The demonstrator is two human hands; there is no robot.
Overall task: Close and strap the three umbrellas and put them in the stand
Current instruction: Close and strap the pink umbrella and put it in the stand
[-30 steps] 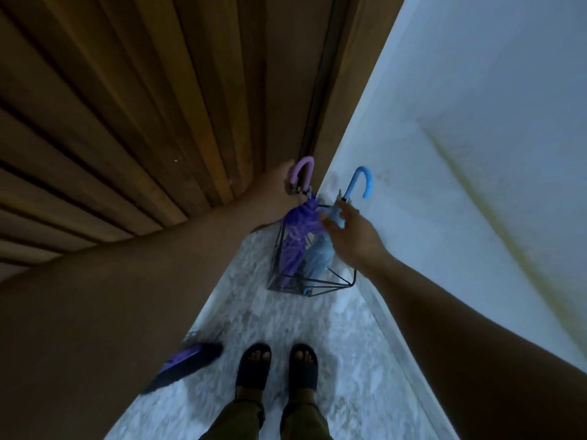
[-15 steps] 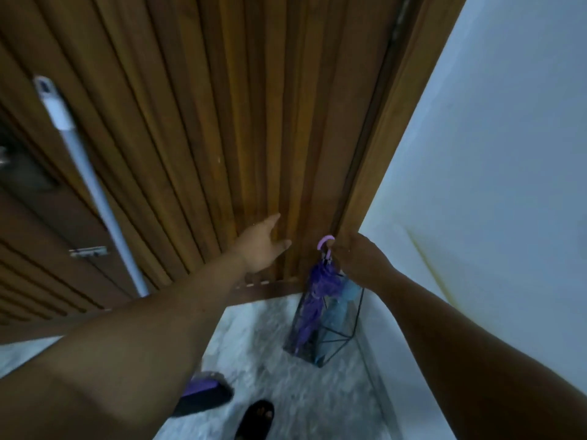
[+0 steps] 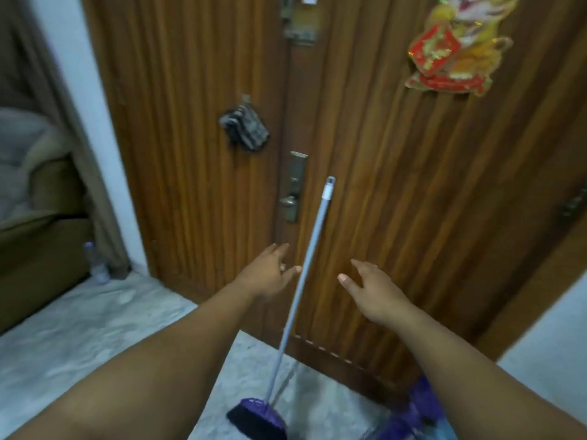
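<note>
Both my arms reach forward in front of a wooden door. My left hand is open, fingers spread, holding nothing. My right hand is also open and empty, to the right of a broom handle. At the bottom right, a blurred purple and blue bundle of umbrellas shows under my right forearm. The stand's wire frame is not discernible there.
A purple broom stands on the marble floor, its grey handle leaning on the door between my hands. A lock plate, hanging keys and a red-gold decoration are on the door. A sofa and bottle sit left.
My view has swung up and left, away from the stand. My right hand has let go of the umbrella handles. Both hands are now raised, empty, in front of the door.
</note>
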